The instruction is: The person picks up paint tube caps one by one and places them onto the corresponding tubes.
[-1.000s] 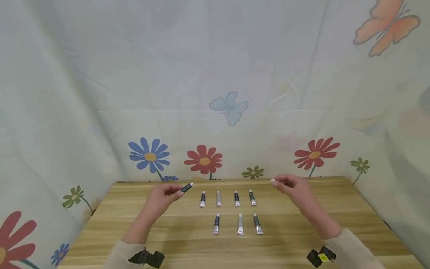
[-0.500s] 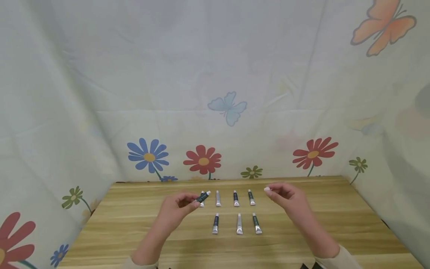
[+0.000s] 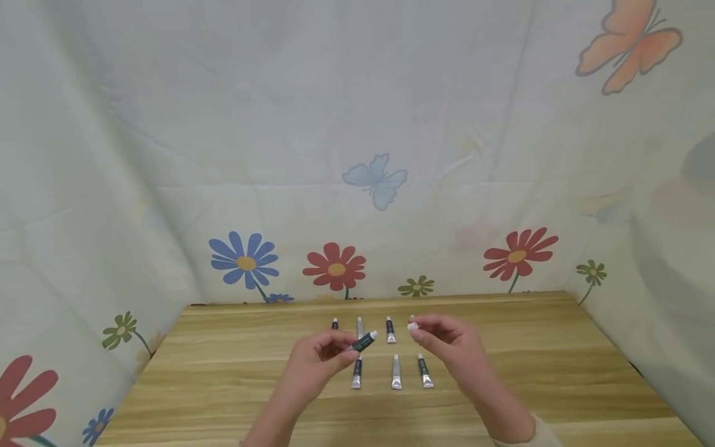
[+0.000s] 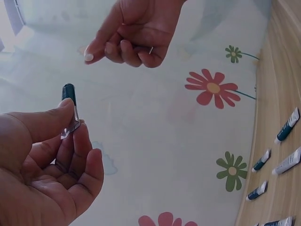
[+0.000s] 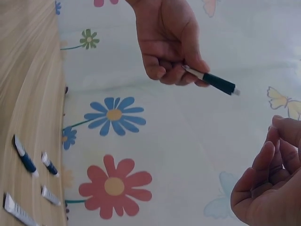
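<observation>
In the head view my left hand (image 3: pixel 319 367) pinches a small dark green paint tube (image 3: pixel 365 341) by its silver tail, between thumb and fingers. The tube tilts up to the right, and its narrow bare nozzle shows in the right wrist view, pointing toward my right hand (image 5: pixel 273 174). Between right thumb and index finger I pinch a small white cap (image 3: pixel 413 327), also seen as a white spot at the fingertips in the left wrist view. A short gap separates cap and nozzle. Both hands are raised above the wooden table (image 3: pixel 223 372).
Several paint tubes lie in two rows on the table, among them a dark blue tube (image 3: pixel 390 330), a silver-white tube (image 3: pixel 396 372) and a green tube (image 3: pixel 425 372). My hands partly cover the back row. A flowered cloth (image 3: pixel 279 205) hangs behind and at the sides.
My left hand has moved right with the green tube, and my right hand has moved left and slightly down with the cap. The gap between them has shrunk. The tubes on the table stay put.
</observation>
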